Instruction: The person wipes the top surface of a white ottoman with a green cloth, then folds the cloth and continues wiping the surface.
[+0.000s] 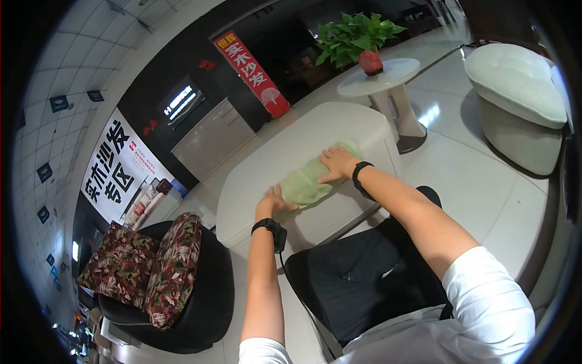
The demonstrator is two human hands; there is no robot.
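A light green cloth [312,177] lies folded in a long strip on a white rectangular table [273,164]. My right hand [337,162] presses flat on the cloth's far end, fingers spread. My left hand [273,202] rests on the near end of the cloth, fingers touching its edge. Both wrists wear black bands. Neither hand lifts the cloth off the table.
A small round white table [388,82] with a green plant in a red pot [370,62] stands beyond. A pale cushioned seat [515,85] is at the right. A black chair [200,303] with floral cushions [173,267] stands at the left. The floor is glossy tile.
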